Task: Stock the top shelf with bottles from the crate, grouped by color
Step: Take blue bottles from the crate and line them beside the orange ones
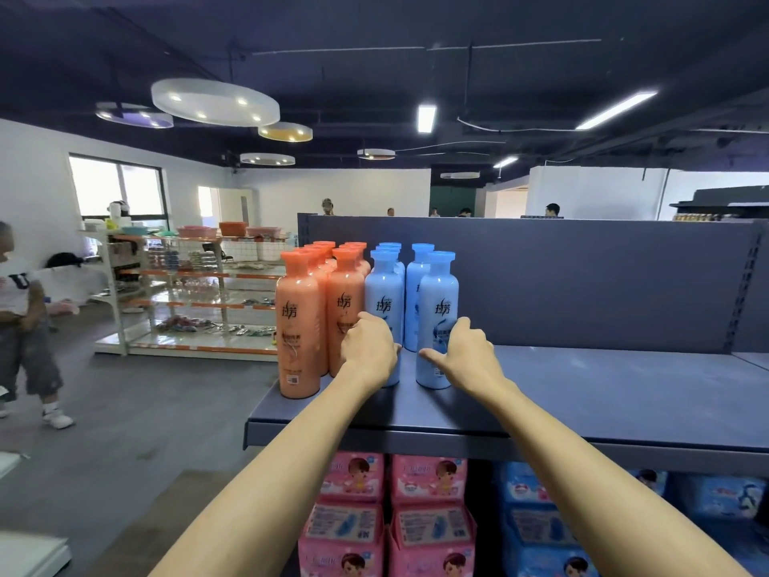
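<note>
I see left hand (368, 347) fingers curled round front-left blue bottle (383, 291); right hand (468, 354) likewise, front-right blue bottle (437, 295); both upright on top shelf (603, 393).

bare top shelf (603, 393) rightward, orange bottles (310, 310) and blue bottles (416, 293) crowding left

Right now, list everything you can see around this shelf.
Top shelf: one, dark grey, straight ahead.
Orange bottles: two rows, count unclear, shelf's left end.
Blue bottles: two rows, about five, right of orange.
Pink packs: several, pink, lower shelf, left.
Blue packs: several, blue, lower shelf, right.
Display rack: one, white and orange, left background.
Left hand: one, grips front-left blue bottle.
Right hand: one, grips front-right blue bottle.
</note>
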Demonstrator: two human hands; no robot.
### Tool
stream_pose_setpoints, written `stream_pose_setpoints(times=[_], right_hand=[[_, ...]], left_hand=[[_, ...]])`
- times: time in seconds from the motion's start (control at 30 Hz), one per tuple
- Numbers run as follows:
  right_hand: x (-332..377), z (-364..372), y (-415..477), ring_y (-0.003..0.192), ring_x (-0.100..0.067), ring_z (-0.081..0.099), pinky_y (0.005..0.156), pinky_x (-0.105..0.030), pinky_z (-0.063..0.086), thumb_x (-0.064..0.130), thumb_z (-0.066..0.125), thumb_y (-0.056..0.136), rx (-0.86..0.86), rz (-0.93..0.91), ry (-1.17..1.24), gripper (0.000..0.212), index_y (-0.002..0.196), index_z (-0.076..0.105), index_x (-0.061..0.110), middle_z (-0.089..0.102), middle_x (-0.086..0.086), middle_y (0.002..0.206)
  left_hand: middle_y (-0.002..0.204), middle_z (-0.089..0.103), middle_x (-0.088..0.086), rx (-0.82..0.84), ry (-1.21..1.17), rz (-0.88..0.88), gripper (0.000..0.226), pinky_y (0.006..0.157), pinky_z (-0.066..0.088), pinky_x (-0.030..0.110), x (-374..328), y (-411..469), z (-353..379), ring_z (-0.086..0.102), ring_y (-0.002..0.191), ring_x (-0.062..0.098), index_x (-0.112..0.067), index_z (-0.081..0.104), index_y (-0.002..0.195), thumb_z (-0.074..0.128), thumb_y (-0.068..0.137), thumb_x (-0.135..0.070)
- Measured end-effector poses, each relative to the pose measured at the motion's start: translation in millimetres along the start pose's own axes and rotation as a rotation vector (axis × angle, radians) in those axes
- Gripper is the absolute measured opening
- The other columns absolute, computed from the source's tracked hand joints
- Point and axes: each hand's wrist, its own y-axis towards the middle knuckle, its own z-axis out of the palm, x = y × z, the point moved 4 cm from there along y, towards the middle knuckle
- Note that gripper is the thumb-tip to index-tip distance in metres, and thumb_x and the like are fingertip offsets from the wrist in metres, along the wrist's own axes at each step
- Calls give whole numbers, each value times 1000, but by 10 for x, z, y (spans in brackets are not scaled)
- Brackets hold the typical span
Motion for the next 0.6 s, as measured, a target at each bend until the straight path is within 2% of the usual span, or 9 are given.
stream_pose_setpoints(times=[0.17, 0.6], right_hand=[[17, 67, 93, 101, -38, 59, 70, -36, 44, 46, 73, 85, -4, 0, -3, 56, 104, 38, 7, 57, -18, 112], [44, 187, 291, 102, -39, 59, 71, -36, 43, 47, 74, 84, 12, 9, 5, 60, 110, 41, 4, 57, -19, 115]], left_hand=[[121, 53, 18, 40, 49, 30, 56, 86, 49, 39, 4, 69, 19, 59, 114, 37, 7, 46, 126, 61, 94, -36], [128, 51, 19, 147, 37, 21, 45, 91, 48, 41, 3, 198, 65, 56, 117, 38, 1, 54, 127, 59, 96, -32]])
